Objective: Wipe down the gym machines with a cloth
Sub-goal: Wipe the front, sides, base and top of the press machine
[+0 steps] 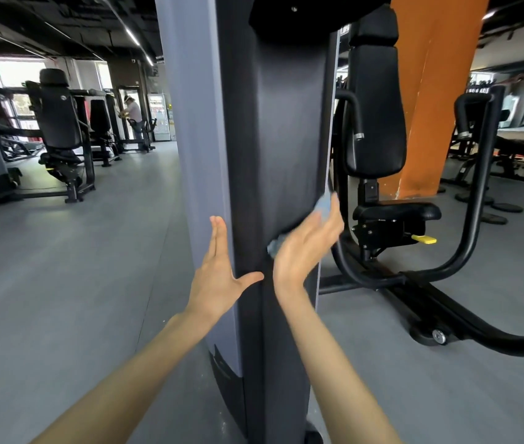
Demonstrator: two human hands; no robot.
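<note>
Column [279, 129] of a gym machine fills the centre of the frame, dark front panel w/ a grey side panel [190, 123] on its left. Right hand [305, 248], centre-right, lies flat w/ fingers straight, pressing a pale blue cloth [323, 205] against the dark panel near its right edge; cloth pokes out above the fingertips & below the palm at approx mid-height. Cloth is blurred, so its folds can't be made out. Left hand [219, 274], just left of centre, is spread wide & holds nothing, palm against the column's left corner, thumb touching the dark face. Seat [395, 211] & back pad [375, 107] of the machine stand at right, yellow lever [425, 239] under the seat. Orange pillar [433, 91] behind. Another person [132, 115] stands far off, upper left.
</note>
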